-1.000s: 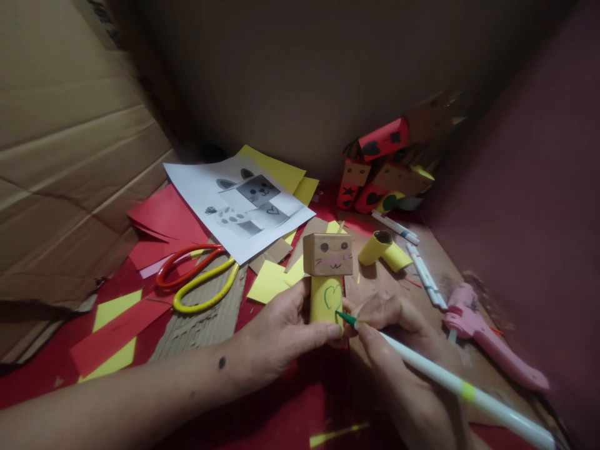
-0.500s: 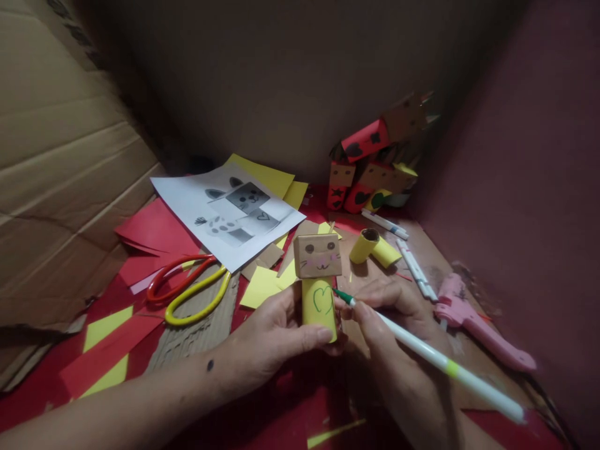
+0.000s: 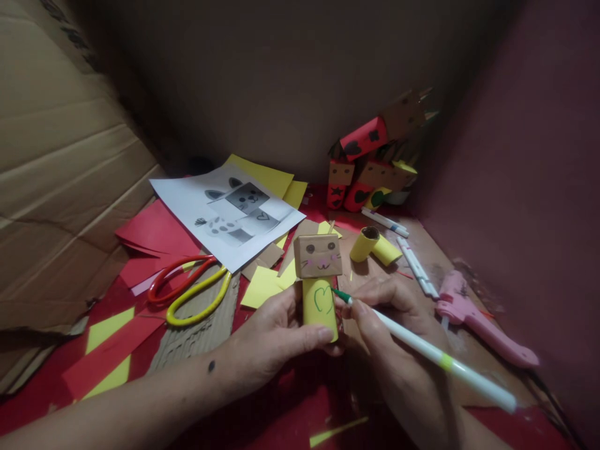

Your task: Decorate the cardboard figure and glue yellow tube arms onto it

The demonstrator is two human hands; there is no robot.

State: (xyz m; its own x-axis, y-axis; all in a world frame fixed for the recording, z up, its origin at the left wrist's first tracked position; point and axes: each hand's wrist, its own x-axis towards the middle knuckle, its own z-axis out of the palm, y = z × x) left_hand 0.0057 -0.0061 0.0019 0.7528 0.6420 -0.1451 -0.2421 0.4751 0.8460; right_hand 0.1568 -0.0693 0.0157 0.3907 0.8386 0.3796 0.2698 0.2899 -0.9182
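My left hand is closed around a cardboard figure and holds it upright. It has a brown box head with two eyes, pink cheeks, whiskers and a mouth. A green heart outline marks its yellow tube body. Between thumb and fingers, my right hand grips a white marker with a green tip and a yellow-green band. The tip sits at the heart's upper right edge; whether it touches the paper I cannot tell. Some fingers of both hands are hidden behind the figure and marker.
Scissors with red and yellow handles and a printed sheet lie left. Yellow tubes, white markers and a pink glue gun lie right. Red cardboard figures are stacked behind. A cardboard wall rises left.
The marker's rear end has swung slightly up and left, while its tip stays by the heart's right edge. The figure has hardly moved in my left hand.
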